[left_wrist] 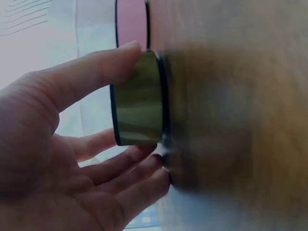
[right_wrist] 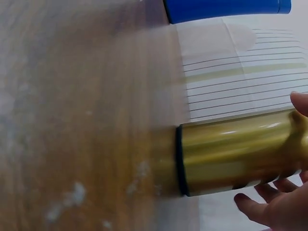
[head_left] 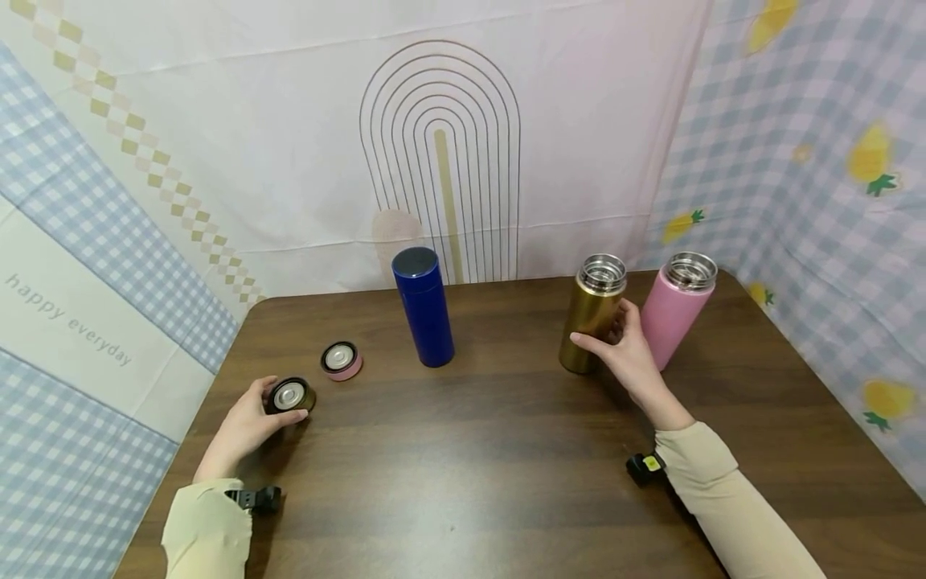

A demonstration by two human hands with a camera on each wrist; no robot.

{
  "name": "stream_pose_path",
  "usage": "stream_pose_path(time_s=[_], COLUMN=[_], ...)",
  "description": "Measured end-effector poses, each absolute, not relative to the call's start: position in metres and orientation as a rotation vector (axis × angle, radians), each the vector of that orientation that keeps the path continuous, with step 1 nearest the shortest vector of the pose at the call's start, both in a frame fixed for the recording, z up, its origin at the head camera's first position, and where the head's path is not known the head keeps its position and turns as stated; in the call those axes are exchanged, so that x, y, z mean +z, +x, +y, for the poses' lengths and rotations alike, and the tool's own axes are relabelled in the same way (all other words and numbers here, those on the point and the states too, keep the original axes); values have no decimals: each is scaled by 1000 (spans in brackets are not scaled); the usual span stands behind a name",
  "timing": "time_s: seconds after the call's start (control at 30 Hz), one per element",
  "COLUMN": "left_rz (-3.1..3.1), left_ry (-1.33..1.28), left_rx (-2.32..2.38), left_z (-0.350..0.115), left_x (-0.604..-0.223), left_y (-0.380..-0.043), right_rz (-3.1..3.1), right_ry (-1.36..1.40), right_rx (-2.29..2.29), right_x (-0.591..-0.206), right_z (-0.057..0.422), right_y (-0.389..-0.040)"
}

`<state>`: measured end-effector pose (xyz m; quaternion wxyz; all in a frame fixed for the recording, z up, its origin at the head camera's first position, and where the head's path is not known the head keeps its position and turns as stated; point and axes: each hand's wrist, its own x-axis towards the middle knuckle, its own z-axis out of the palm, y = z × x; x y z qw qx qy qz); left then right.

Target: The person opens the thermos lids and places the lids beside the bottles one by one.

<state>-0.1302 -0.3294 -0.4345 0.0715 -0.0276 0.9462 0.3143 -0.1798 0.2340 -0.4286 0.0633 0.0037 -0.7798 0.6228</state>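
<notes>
At the table's left, my left hand [head_left: 246, 418] grips a gold bottle lid [head_left: 291, 395], its silver inner face turned up. In the left wrist view the thumb lies on the near side of that lid [left_wrist: 139, 101], with fingers on the opposite side. My right hand [head_left: 625, 354] holds an uncapped gold thermos bottle [head_left: 587, 322] that stands upright. In the right wrist view, thumb and fingers are on either side of the gold bottle [right_wrist: 231, 154], whose base meets the table. Just right of that hand stands an uncapped pink bottle [head_left: 676, 310].
A pink lid [head_left: 342, 362] lies inner face up just beyond the gold one. The blue bottle [head_left: 424, 310], with its top on, stands upright near the back middle of the brown wooden table [head_left: 448, 466]. Patterned cloth [head_left: 579, 121] hangs behind and along both sides.
</notes>
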Motion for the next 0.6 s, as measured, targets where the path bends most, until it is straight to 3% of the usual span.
stream_pose_path(time_s=[0.4, 0.6], left_rz=[3012, 3030], left_ry=[110, 180], left_rx=[1016, 1060], left_z=[-287, -268], left_x=[-376, -367], left_y=[-125, -123], right_rz=[-2136, -1984], right_ry=[66, 92], right_rx=[1819, 1762], right_x=[-401, -395], right_z=[230, 224], right_y=[-154, -140])
